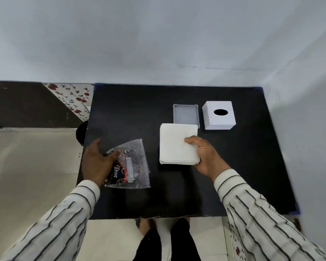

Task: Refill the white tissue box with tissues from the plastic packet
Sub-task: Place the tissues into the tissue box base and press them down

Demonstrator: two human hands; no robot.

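1 tissue stack [178, 144] in R hand [205, 157]; 1 packet [132, 166].

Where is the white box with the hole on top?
The white box sits far right on the black table, beside the grey tray.

bare table [130, 113] left of tray [185, 116]

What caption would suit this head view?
Right hand holds the tissue stack; left hand holds the plastic packet; white tissue box stands apart.
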